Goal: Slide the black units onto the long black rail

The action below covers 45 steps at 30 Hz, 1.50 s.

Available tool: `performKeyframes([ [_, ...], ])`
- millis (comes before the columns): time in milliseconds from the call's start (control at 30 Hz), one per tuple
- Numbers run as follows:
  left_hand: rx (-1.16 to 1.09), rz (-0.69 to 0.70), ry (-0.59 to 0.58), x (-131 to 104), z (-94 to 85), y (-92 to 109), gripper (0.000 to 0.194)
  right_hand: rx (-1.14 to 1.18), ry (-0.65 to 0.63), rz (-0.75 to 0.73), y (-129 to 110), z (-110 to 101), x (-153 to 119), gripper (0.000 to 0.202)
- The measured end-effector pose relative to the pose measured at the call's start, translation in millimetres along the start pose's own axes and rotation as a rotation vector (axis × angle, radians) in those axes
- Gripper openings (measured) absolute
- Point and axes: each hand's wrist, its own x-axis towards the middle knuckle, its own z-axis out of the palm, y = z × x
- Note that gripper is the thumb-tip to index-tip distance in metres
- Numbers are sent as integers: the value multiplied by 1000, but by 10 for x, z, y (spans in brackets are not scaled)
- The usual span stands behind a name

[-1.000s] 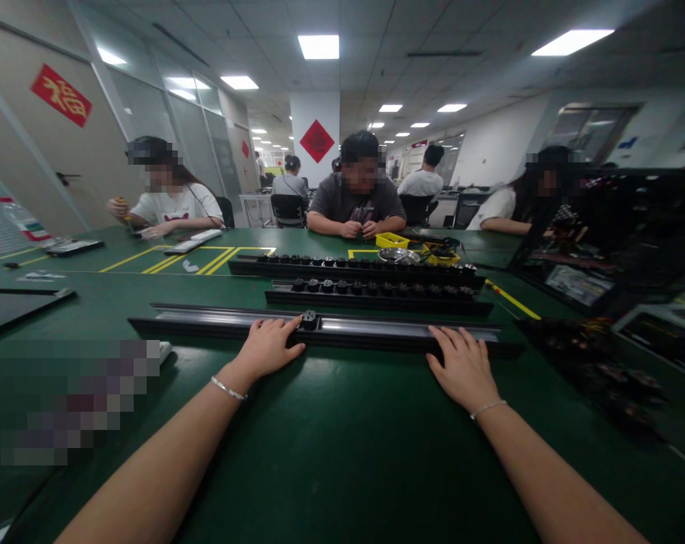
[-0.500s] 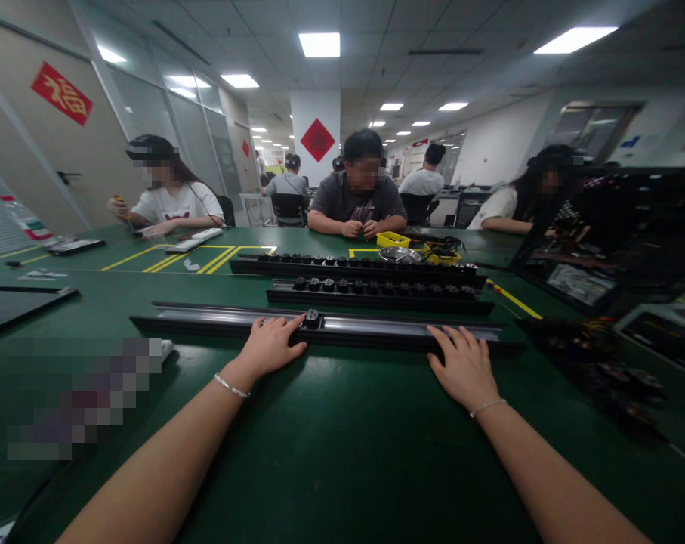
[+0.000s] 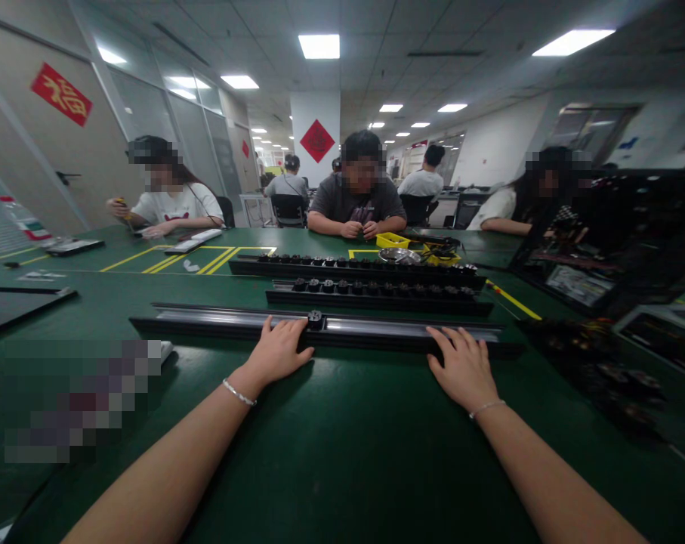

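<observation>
A long black rail (image 3: 376,326) with a shiny channel lies crosswise in front of me on the green table. One round black socket module (image 3: 316,320) sits in its channel near the middle. My left hand (image 3: 278,350) has its fingers spread over the near edge, the index fingertip against the left side of that module. Farther right, my right hand (image 3: 464,366) rests with spread fingers on the same rail. Neither hand is closed around anything.
Two more black rails, the nearer (image 3: 384,296) and the farther (image 3: 353,270), carry rows of similar modules. Yellow trays (image 3: 393,239) and a round metal dish (image 3: 399,255) stand behind them. A dark open-fronted case (image 3: 597,242) is at right. Co-workers sit across the table (image 3: 342,453).
My left hand has shifted slightly right along the rail, and the module has slid a little right with it. My right hand stays in place.
</observation>
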Motion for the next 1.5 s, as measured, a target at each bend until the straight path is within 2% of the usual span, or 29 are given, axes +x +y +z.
performKeyframes([
  [567, -43, 20, 20, 18, 28, 18, 53, 1, -17, 10, -7, -7, 6, 52],
  [1367, -54, 13, 21, 48, 55, 17, 52, -4, 25, 2, -18, 13, -7, 52],
  [1500, -61, 15, 19, 48, 50, 22, 52, 16, 37, -30, -77, -26, -28, 53],
])
